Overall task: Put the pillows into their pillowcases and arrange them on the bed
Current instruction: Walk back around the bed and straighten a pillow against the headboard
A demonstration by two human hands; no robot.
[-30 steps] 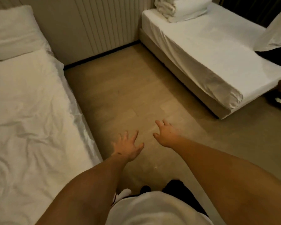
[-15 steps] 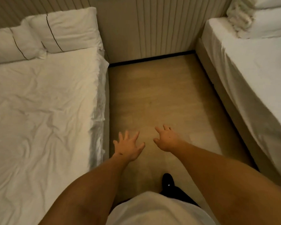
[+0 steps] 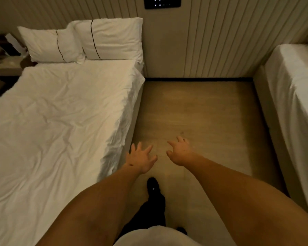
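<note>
Already two plump white pillows in black-piped white cases lie side by side at the head of the white-sheeted bed, well ahead and to the left of both hands; that part of the task looks done, at least for this bed; the second white-sheeted bed, off to the right, shows only a rumpled white bundle at its far corner, so more may remain there; the left hand and right hand hover over the tan wood-look floor, fingers spread, holding and touching nothing
</note>
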